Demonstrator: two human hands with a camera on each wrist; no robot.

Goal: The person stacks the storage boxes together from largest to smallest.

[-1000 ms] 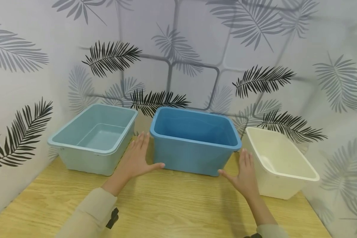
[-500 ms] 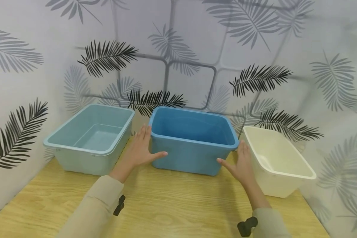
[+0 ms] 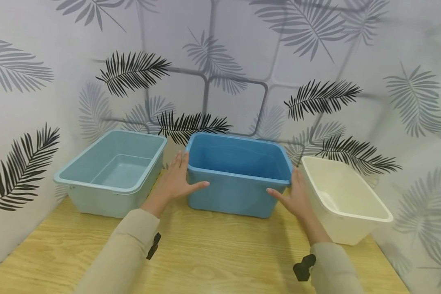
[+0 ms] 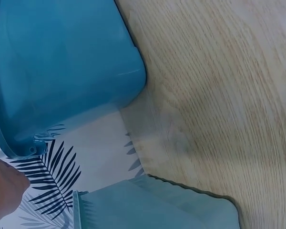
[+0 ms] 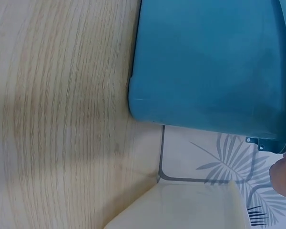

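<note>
A deep blue plastic storage bin point(image 3: 235, 192) stands upright on the wooden table in the middle of the head view, its inside bare. My left hand point(image 3: 173, 183) is at its left end, fingers straight along the rim and thumb stretched across the front wall. At the opposite end, my right hand point(image 3: 295, 196) has its straight fingertips right at the rim corner, thumb pointing at the front wall. Both wrist views show the blue bin's lower corner on the table, with only a bit of the left hand point(image 4: 7, 188) and right hand point(image 5: 283, 176) at the edge.
A pale blue-green bin point(image 3: 99, 200) stands to the left, close to my left hand. To the right is a cream bin point(image 3: 343, 226), set at an angle near my right hand. Behind them rises a leaf-patterned wall point(image 3: 242, 36). The wooden table point(image 3: 213, 253) extends in front.
Both hands have closed in on the blue bin from its two sides, the left moving right and the right moving left, up to the rim. The bins stay in place; the view shifts slightly.
</note>
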